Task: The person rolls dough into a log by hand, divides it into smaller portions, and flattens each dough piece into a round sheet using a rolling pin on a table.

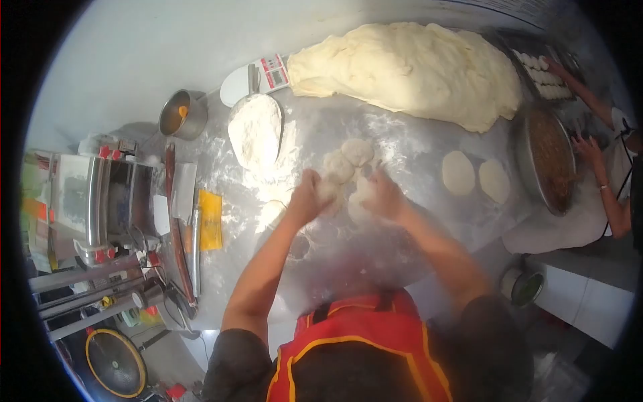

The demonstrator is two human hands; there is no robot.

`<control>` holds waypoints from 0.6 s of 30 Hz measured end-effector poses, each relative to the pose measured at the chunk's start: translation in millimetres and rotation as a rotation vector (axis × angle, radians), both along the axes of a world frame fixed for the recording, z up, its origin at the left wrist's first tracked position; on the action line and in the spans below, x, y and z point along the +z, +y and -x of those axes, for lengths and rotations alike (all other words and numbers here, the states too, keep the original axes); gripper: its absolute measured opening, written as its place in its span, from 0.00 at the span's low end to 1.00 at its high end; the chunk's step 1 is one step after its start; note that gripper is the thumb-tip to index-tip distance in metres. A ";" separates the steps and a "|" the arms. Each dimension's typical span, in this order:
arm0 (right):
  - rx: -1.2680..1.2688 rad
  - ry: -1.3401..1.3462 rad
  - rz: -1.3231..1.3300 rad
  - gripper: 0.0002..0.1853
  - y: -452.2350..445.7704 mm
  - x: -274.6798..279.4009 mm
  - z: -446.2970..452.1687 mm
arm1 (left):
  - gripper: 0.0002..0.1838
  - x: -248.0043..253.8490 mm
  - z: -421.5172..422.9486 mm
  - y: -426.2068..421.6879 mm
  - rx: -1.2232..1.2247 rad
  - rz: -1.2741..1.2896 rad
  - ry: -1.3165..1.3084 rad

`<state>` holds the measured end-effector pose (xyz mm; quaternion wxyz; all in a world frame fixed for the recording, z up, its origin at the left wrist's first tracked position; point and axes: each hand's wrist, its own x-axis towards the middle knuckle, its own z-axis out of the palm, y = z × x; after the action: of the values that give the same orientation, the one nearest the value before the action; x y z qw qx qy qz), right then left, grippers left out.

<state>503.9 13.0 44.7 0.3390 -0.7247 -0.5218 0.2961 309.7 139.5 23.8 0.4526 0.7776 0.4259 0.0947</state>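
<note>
dough rounds, soft and flour-dusted, lie between left hand and right hand, whose blurred grips i cannot tell.

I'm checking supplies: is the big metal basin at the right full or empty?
Not empty: brown mixture covers most of the visible inside of the basin. Its depth I cannot tell.

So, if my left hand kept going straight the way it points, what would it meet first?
Your left hand would probably meet the cluster of pale round dough pieces just ahead of it; depth is hard to judge here, so it might pass slightly above them.
</note>
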 end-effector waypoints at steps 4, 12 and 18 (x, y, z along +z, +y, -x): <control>-0.243 0.505 -0.017 0.34 53.5 -10.6 -21.9 | 0.31 37.7 -23.1 39.4 0.252 0.434 -0.350; -0.286 0.033 0.104 0.38 93.8 -70.8 -51.4 | 0.27 -12.5 93.5 54.4 0.207 -0.220 0.271; -0.370 0.108 0.226 0.32 87.0 -75.5 -33.1 | 0.20 -27.0 137.0 5.4 0.259 -0.125 0.201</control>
<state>537.0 100.0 -30.9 0.3318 -0.8244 -0.3245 0.3240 172.7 144.9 -3.2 0.3424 0.7485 0.5589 0.1004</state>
